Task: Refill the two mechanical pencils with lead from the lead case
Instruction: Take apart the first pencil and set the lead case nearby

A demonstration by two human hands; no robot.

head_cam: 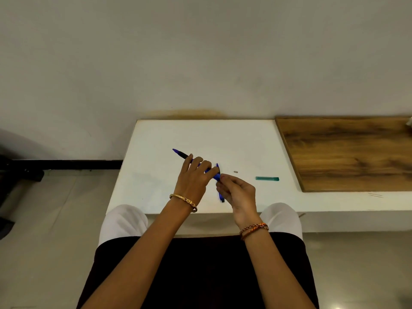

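Note:
My left hand [196, 177] grips a blue mechanical pencil [181, 154] with a black grip section, tip pointing up and to the left. My right hand [237, 192] has its fingertips pinched at the pencil's rear end [217, 176]; what they pinch is too small to tell. A second blue pencil [220, 197] lies on the white table [156, 175], partly hidden under my right hand. The teal lead case [267, 178] lies flat to the right of my hands. A tiny pale piece [235, 171], perhaps an eraser cap, lies between hands and case.
A wooden board [347, 152] covers the table's right part. The table's back edge meets a white wall [200, 63]. My lap in dark cloth [200, 275] sits below the front edge. Floor [44, 241] lies to the left.

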